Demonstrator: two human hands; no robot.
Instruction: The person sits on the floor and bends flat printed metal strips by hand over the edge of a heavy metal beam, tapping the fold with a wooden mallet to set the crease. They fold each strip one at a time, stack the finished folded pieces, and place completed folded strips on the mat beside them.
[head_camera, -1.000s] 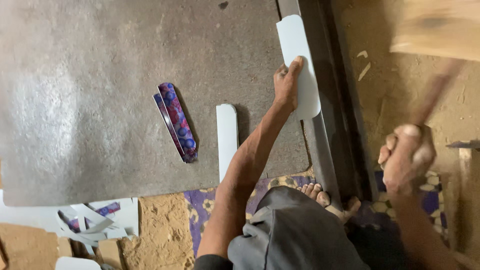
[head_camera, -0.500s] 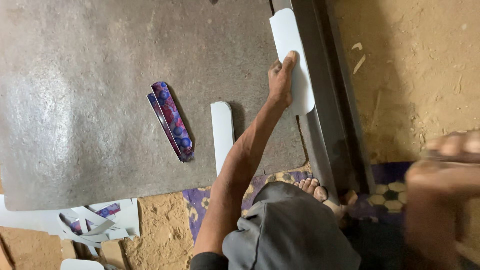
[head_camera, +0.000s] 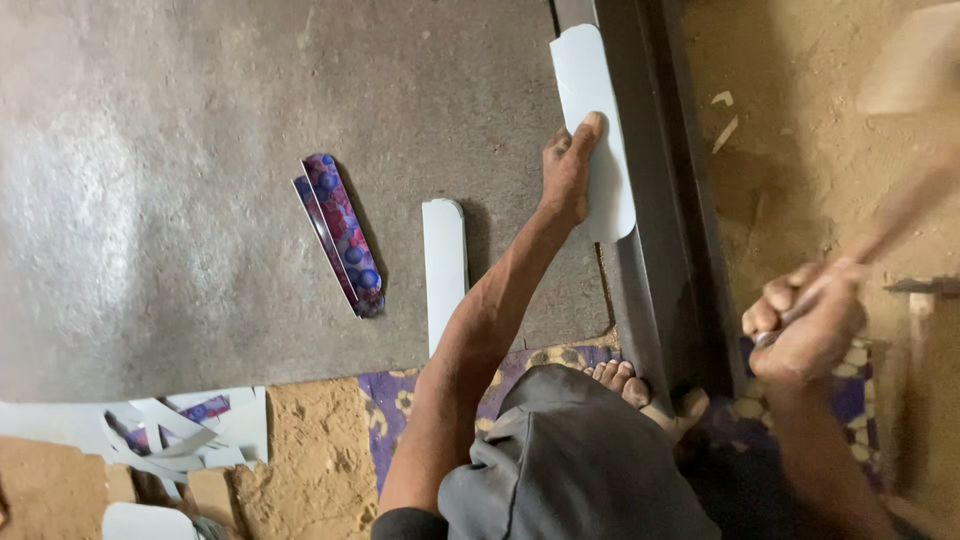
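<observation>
Right grip (head_camera: 805, 325) raised again with mallet (head_camera: 905, 130), left hand (head_camera: 568, 170) still pressing white strip (head_camera: 595, 130)

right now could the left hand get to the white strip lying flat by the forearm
Probably yes: the left hand presses the white rounded piece on the metal rail, and the white strip lies uncovered on the grey mat beside that forearm.

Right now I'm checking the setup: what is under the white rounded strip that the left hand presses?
The white strip lies across the dark metal rail and the grey slab; the left hand hides part of it.
</observation>
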